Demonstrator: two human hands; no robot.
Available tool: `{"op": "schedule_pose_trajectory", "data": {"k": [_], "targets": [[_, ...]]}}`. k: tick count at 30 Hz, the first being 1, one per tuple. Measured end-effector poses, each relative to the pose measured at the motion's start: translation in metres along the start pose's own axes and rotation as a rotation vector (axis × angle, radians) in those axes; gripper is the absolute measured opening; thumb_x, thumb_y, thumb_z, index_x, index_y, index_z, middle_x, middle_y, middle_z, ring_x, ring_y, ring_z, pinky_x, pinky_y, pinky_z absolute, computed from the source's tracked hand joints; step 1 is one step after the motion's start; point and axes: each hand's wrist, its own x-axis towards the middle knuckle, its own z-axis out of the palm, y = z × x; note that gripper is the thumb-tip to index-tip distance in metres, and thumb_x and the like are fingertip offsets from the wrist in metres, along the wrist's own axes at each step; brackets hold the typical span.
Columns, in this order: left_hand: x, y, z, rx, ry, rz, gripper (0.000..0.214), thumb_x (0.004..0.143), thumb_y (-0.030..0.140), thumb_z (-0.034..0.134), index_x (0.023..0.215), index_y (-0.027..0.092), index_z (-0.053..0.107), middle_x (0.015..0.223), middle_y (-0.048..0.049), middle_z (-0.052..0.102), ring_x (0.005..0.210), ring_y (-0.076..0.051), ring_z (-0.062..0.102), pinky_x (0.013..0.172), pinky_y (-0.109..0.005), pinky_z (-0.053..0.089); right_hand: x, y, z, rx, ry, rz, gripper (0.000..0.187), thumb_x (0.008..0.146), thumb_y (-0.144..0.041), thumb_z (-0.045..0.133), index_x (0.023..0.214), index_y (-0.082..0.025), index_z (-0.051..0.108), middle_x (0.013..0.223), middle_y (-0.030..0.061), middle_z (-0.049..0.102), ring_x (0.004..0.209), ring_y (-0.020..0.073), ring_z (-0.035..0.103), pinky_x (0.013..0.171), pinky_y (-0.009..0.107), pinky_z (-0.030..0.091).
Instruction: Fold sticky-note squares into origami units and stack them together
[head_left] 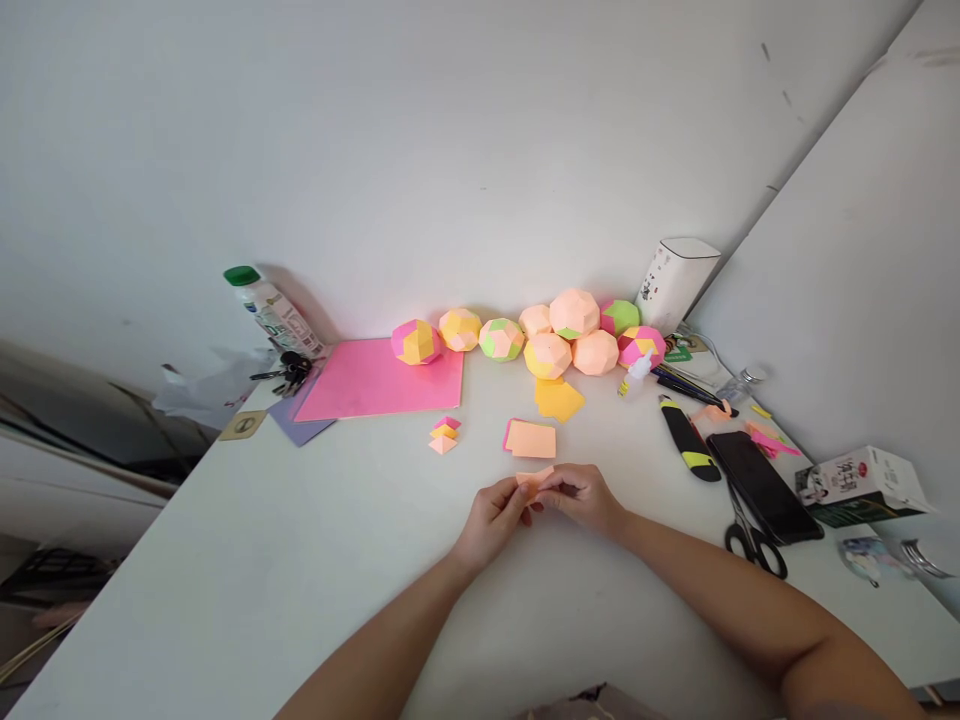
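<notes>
Between my two hands is a small piece of peach paper [533, 482], partly hidden by the fingers. My left hand [491, 515] pinches its left side, thumb on top. My right hand [585, 496] grips the right side with thumb and fingers pressed together. Just beyond lies a stack of peach paper rectangles [534, 439] with a pink edge showing beneath. To its left sit several small folded paper pieces [444, 435] in pink, yellow and peach, overlapping one another. Yellow paper sheets [559, 399] lie farther back.
Several faceted paper balls [574, 314] line the wall, one resting on a pink board [375, 385]. A glue bottle [636, 373], utility knife [688, 440], scissors [754, 540], phone [763, 486] and milk carton [862, 486] are on the right. A bottle [274, 312] and keys [291, 372] stand left.
</notes>
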Motion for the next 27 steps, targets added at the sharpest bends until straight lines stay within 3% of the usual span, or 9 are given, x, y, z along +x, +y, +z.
{"op": "schedule_pose_trajectory", "data": {"k": [6,11,14,18,20,23,27], "targets": [[-0.001,0.003,-0.001,0.016,-0.062,0.027,0.030,0.084,0.042,0.048,0.086,0.017,0.065,0.073,-0.0030,0.061,0.059,-0.012,0.051,0.056,-0.023,0.042,0.000,-0.003,0.002,0.080,0.035,0.034,0.018,0.078,-0.031,0.063,0.067,-0.018,0.059,0.068,0.0030,0.064,0.058,0.0151,0.060,0.053,0.028,0.047],[0.001,-0.002,-0.002,0.032,-0.062,0.031,0.025,0.082,0.039,0.052,0.085,0.017,0.063,0.071,-0.0020,0.061,0.056,-0.010,0.048,0.052,-0.021,0.040,-0.001,-0.002,0.002,0.080,0.042,0.025,0.016,0.078,-0.030,0.063,0.070,-0.019,0.058,0.073,0.0037,0.066,0.057,0.0138,0.059,0.052,0.028,0.047],[0.002,-0.006,-0.002,0.015,-0.046,0.013,0.025,0.082,0.039,0.052,0.080,0.016,0.061,0.069,-0.0010,0.059,0.054,-0.009,0.046,0.051,-0.021,0.038,-0.002,0.004,0.002,0.124,0.020,0.040,0.016,0.078,-0.031,0.064,0.080,-0.019,0.054,0.076,0.0033,0.064,0.061,0.0134,0.059,0.054,0.027,0.047],[0.003,-0.008,-0.003,-0.037,-0.015,-0.011,0.026,0.082,0.040,0.053,0.077,0.016,0.058,0.069,-0.0004,0.059,0.053,-0.008,0.046,0.050,-0.020,0.036,-0.002,0.010,0.001,0.212,0.054,0.149,0.040,0.076,-0.032,0.066,0.106,-0.021,0.042,0.086,0.0033,0.061,0.070,0.0132,0.059,0.058,0.025,0.047],[0.004,-0.009,-0.004,-0.058,-0.010,-0.013,0.026,0.082,0.041,0.053,0.076,0.016,0.057,0.069,-0.0003,0.058,0.054,-0.008,0.046,0.050,-0.020,0.036,0.000,0.008,-0.001,0.240,0.022,0.185,0.042,0.076,-0.033,0.065,0.109,-0.020,0.043,0.090,0.0045,0.060,0.074,0.0141,0.059,0.060,0.025,0.047],[0.004,-0.009,-0.004,-0.081,-0.007,-0.009,0.026,0.081,0.041,0.053,0.076,0.015,0.057,0.068,-0.0001,0.058,0.054,-0.008,0.045,0.051,-0.020,0.035,0.003,0.002,-0.003,0.208,-0.120,0.184,0.026,0.080,-0.036,0.059,0.095,-0.014,0.056,0.078,0.0037,0.060,0.069,0.0134,0.056,0.060,0.025,0.045],[0.003,-0.008,-0.003,-0.086,0.011,-0.022,0.026,0.081,0.041,0.054,0.077,0.015,0.057,0.069,-0.0002,0.058,0.054,-0.008,0.046,0.051,-0.021,0.036,0.005,-0.002,-0.005,0.125,-0.103,0.195,0.028,0.082,-0.039,0.056,0.077,-0.012,0.062,0.066,0.0018,0.057,0.056,0.0102,0.050,0.052,0.023,0.042]]}}
